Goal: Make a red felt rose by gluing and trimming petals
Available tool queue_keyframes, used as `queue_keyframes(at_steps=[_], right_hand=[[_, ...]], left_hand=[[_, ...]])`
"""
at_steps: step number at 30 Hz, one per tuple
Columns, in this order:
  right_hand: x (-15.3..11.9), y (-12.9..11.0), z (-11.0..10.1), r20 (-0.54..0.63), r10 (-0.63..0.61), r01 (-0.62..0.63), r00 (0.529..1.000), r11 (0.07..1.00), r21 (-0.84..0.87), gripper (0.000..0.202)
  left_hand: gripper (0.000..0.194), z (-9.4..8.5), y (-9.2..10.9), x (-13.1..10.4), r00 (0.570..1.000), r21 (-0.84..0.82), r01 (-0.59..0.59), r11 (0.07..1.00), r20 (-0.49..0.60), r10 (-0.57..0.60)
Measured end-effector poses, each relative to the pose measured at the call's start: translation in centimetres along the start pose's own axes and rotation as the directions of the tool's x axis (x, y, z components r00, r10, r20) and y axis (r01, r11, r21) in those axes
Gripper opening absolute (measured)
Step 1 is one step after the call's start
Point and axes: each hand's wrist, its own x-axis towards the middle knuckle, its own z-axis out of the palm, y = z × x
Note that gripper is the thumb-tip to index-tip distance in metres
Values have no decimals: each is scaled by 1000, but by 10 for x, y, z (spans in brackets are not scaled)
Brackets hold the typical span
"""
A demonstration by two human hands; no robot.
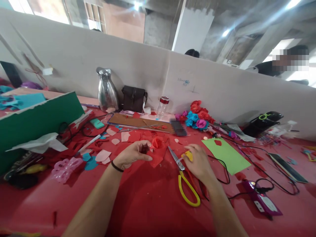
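left hand [134, 154]: pinching red flower [157, 143], near centre; hold lightly, uncrushed. right hand [201, 161]: curled round yellow tool [189, 155], four o'clock of flower; steer clear of scissors [181, 167].

A red table [145, 210] spreads at 6 o'clock, glossy under the light. Behind it, from 10 to 2 o'clock, there stands a pale partition [138, 62], with small handwriting [184, 81] between 1 and 2. Above are grey walls [158, 28]; at 1 o'clock, white paint [194, 28] finishes in a ragged edge (it looks like brush strokes). A bright window [51, 11] is at 10 o'clock; a lamp [137, 5] glows near 12, another lamp [225, 33] between 1 and 2.
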Motion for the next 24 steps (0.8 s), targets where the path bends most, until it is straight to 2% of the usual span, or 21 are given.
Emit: queue_keyframes(at_steps=[1, 2, 4, 6, 8, 12, 14, 17, 18, 20, 24], right_hand=[[4, -14, -2, 54, -58, 46, 997, 979, 197, 20], [9, -28, -2, 156, -99, 32, 983, 921, 387, 21], [18, -53, 0, 388, -141, -151, 911, 762, 630, 23], [26, -69, 6, 509, -185, -277, 841, 660, 698, 22], [31, -77, 14, 549, -182, -332, 816, 630, 702, 19], [33, -76, 25, 536, -190, -354, 823, 567, 744, 13], [32, -71, 29, 512, -164, -371, 843, 511, 775, 11], [33, -62, 34, 383, 64, -375, 922, 399, 837, 12], [33, -59, 37, 322, 156, -357, 934, 360, 862, 14], [33, -53, 41, 241, 297, -319, 924, 251, 914, 18], [33, -47, 46, 251, 407, -260, 878, -33, 965, 22]], left_hand=[[36, 0, 0, 1, 1000, 1, -2, 1000, 7, 2], [35, 0, -1, 1, 1000, 4, -3, 1000, 16, 3], [33, -1, -3, 3, 999, 21, -12, 1000, 37, 11], [31, -2, -5, 5, 998, 42, -25, 999, 51, 23], [31, -4, -7, 6, 998, 49, -31, 998, 58, 28], [32, -4, -9, 7, 999, 18, -12, 1000, 41, 11], [33, -2, -9, 6, 1000, -18, -16, 1000, -7, 16], [22, 4, -7, 5, 989, -39, -58, 998, -138, 52], [19, 6, -7, 5, 982, -37, -76, 996, -175, 68], [19, 10, -9, 7, 968, -44, -108, 993, -232, 95], [19, 14, -20, 14, 934, -110, -158, 981, -339, 112]])
